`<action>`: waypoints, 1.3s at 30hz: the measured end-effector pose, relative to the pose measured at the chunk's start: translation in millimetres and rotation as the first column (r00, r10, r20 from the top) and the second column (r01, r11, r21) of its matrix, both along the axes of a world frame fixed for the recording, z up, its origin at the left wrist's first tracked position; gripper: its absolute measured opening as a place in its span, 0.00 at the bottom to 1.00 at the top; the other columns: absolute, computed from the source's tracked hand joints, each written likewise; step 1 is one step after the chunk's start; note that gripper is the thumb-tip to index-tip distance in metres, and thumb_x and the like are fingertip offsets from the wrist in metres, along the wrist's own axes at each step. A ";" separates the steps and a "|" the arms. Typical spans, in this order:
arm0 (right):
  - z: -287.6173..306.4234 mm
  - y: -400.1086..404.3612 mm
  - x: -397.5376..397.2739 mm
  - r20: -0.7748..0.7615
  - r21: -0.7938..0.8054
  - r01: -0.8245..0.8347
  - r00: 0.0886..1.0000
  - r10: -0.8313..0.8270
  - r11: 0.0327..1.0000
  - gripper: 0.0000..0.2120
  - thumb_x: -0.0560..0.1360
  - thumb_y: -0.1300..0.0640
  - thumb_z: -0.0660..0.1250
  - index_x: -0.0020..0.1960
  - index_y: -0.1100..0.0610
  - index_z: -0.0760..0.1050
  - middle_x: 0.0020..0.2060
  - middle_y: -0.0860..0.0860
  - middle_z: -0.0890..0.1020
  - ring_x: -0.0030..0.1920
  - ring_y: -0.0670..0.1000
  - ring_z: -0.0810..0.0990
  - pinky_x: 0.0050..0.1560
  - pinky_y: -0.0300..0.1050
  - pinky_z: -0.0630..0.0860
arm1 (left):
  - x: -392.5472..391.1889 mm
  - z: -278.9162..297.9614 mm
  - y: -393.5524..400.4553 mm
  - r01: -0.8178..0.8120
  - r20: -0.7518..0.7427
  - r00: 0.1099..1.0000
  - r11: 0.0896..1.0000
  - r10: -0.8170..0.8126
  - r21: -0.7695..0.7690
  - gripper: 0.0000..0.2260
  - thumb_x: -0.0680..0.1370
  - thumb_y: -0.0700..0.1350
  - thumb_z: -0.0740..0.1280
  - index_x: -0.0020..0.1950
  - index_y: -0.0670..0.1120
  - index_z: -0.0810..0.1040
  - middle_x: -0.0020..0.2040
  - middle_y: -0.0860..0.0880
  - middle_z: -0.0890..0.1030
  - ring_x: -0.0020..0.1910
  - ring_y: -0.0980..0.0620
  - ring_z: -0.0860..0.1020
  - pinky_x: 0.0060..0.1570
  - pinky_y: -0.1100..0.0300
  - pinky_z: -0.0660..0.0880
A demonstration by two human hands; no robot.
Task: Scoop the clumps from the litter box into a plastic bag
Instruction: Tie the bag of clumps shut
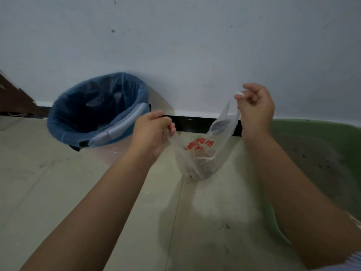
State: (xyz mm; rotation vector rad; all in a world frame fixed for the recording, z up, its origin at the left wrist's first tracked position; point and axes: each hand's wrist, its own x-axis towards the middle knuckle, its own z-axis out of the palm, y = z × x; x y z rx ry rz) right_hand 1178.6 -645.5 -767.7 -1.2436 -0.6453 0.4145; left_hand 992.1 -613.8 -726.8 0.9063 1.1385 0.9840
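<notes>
Floor: pale tiles (58,192) with thin grout lines, dusty, a few dark specks at about 5 o'clock from the bag.
Wall: plain whitish wall (185,45) with small dark marks, ending in a black skirting strip (191,122).
Plastic bag: clear plastic bag (199,153) with red print, hanging between both hands just right of centre, above the floor; dark and pale clumps sit in its bottom.
Left hand: left hand (154,132) pinching the bag's left handle, fingers curled shut on it.
Right hand: right hand (256,108) at 1 o'clock from the bag, pinching the other handle higher up.
Litter box: green litter box (312,130) at 3 o'clock, on the floor, filled with grey litter.
Bin: bin with blue liner (97,110) at 10 o'clock, against the wall.
Far left: brown furniture edge (13,94), partly out of view.
</notes>
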 end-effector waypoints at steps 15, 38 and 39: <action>-0.4 -39.6 5.2 -0.376 0.117 -0.164 0.906 0.196 0.980 0.15 0.76 0.74 0.53 0.40 0.58 0.69 0.26 0.48 0.76 0.21 0.43 0.74 0.25 0.33 0.72 | 15.3 -28.1 2.0 0.202 -0.422 0.903 0.787 0.080 0.583 0.16 0.71 0.28 0.63 0.43 0.51 0.73 0.41 0.49 0.70 0.33 0.60 0.68 0.32 0.77 0.68; -81.1 -95.5 -5.8 -0.115 -0.889 -0.457 0.147 0.982 -0.036 0.74 0.42 0.21 0.64 0.75 0.54 0.36 0.70 0.41 0.42 0.72 0.41 0.39 0.70 0.34 0.41 | -33.8 -137.5 -35.1 0.836 -0.698 0.417 0.547 -0.582 0.045 0.19 0.72 0.48 0.69 0.62 0.49 0.73 0.68 0.50 0.67 0.63 0.60 0.68 0.58 0.79 0.64; -84.4 -96.3 -9.4 -0.057 -0.921 -0.389 0.133 0.989 -0.001 0.72 0.44 0.21 0.63 0.75 0.53 0.35 0.70 0.41 0.39 0.71 0.41 0.36 0.71 0.36 0.38 | -30.7 -134.4 -36.9 0.839 -0.703 0.425 0.540 -0.570 0.070 0.14 0.76 0.44 0.67 0.62 0.47 0.74 0.66 0.50 0.69 0.59 0.63 0.69 0.53 0.83 0.64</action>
